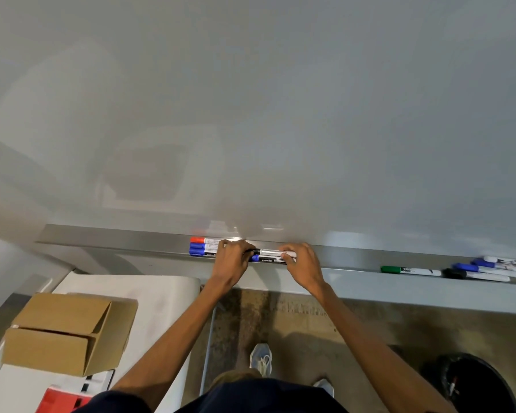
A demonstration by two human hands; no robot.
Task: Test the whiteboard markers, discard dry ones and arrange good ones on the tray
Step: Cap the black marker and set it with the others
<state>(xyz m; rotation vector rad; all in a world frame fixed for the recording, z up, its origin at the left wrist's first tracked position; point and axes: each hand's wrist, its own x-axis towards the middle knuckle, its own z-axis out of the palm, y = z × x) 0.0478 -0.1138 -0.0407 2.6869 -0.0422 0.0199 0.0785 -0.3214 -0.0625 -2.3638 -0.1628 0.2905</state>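
Just above the tray (116,239), a black-capped marker (270,251) is pinched at its cap end by the left hand (231,259) and at its barrel by the right hand (303,262), apparently for aligning beside the grouped markers (204,247).

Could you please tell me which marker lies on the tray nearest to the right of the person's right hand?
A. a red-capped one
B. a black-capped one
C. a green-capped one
C: the green-capped marker lies alone on the tray, between the right hand, which grips a white-barrelled marker together with the left hand, and the black-capped marker farther right.
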